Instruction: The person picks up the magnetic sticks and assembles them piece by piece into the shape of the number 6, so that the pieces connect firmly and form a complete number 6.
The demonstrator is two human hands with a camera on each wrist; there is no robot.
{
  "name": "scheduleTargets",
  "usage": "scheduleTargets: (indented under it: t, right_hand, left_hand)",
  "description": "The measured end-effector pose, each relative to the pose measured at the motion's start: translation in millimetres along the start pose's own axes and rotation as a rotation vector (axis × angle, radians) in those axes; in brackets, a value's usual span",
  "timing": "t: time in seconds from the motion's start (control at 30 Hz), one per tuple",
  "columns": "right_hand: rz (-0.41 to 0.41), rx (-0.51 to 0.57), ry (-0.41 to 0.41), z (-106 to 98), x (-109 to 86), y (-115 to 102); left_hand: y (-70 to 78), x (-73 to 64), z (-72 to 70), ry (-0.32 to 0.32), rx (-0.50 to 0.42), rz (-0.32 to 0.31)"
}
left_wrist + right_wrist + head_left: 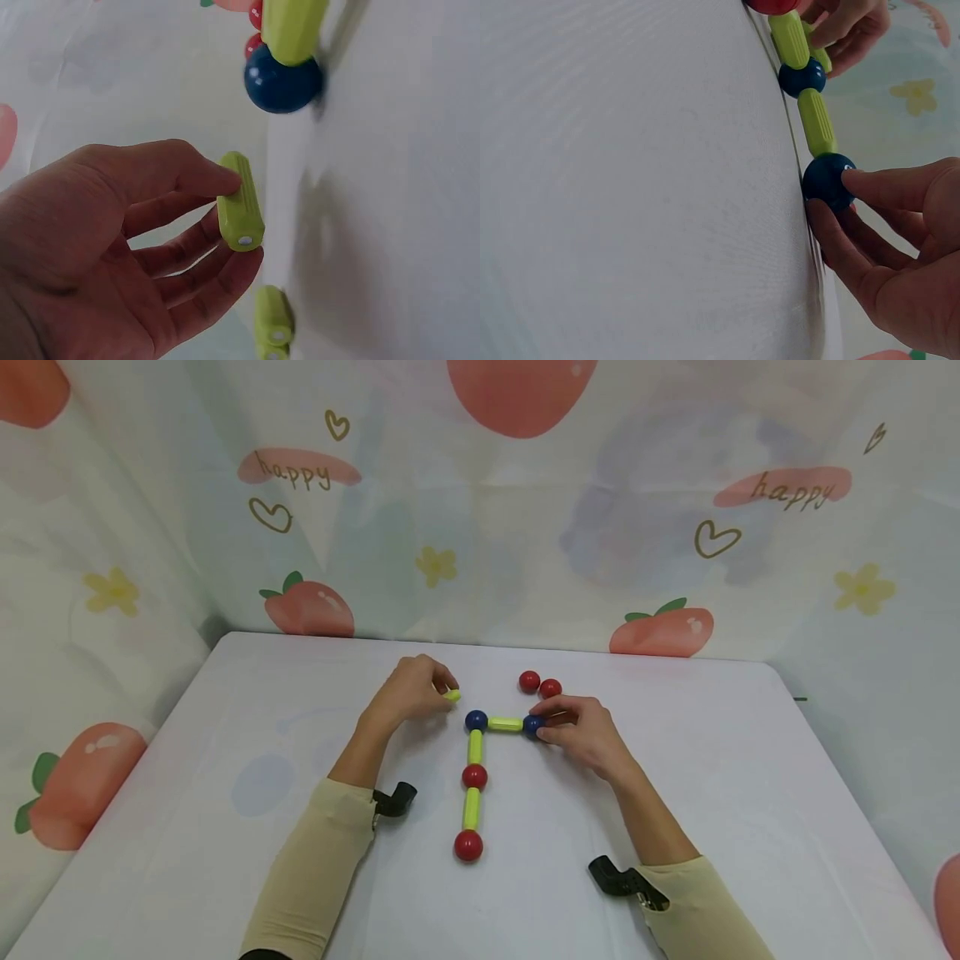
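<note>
My left hand [411,687] pinches a yellow-green magnetic stick [241,202] between thumb and fingers, a silver dot showing at its end. My right hand [591,733] holds a blue ball [827,180] between thumb and fingertips. From that ball a green stick [506,724] runs left to a second blue ball [476,721], which forms a corner. Toward the front, another stick [476,747] joins the corner to a red ball [474,777]. One more stick [471,810] links this to a red end ball [468,845]. The held stick is left of the corner ball.
Two loose red balls [529,682] lie behind the right hand. Loose green sticks [271,319] lie beyond the left hand, hidden by it in the head view. A white-covered table [750,793] meets a printed cloth backdrop [495,543]. Black wrist cameras [395,799] stick out from both sleeves.
</note>
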State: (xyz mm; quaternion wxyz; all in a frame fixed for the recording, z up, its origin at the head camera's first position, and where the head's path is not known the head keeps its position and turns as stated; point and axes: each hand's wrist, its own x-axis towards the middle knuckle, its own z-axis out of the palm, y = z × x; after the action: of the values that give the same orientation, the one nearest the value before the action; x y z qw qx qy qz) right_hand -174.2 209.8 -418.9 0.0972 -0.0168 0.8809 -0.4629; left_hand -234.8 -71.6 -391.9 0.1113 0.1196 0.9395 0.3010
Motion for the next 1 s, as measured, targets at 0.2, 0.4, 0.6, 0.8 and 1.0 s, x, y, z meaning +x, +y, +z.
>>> scheduleTargets:
  t: [0.2,0.4,0.6,0.8,1.0]
  right_hand:
    - [-0.001,-0.003,0.003,0,-0.4,0]
    - [-0.003,-0.011,0.001,-2,-0.1,1]
    - [-0.017,0.0,-0.005,-3,0.2,2]
    - [-0.028,0.008,-0.002,-3,-0.5,0]
    - [-0.025,0.007,-0.001,-2,-0.4,1]
  left_hand:
    - [18.8,-8.8,-4.5,-0.105,-0.025,0.089]
    - [38.4,-18.4,-1.3,-0.217,-0.053,0.21]
    - [53.1,-23.5,10.8,-0.346,-0.079,0.291]
    - [61.4,-25.3,24.9,-0.441,-0.067,0.369]
    - [64.9,-26.1,36.4,-0.474,-0.032,0.41]
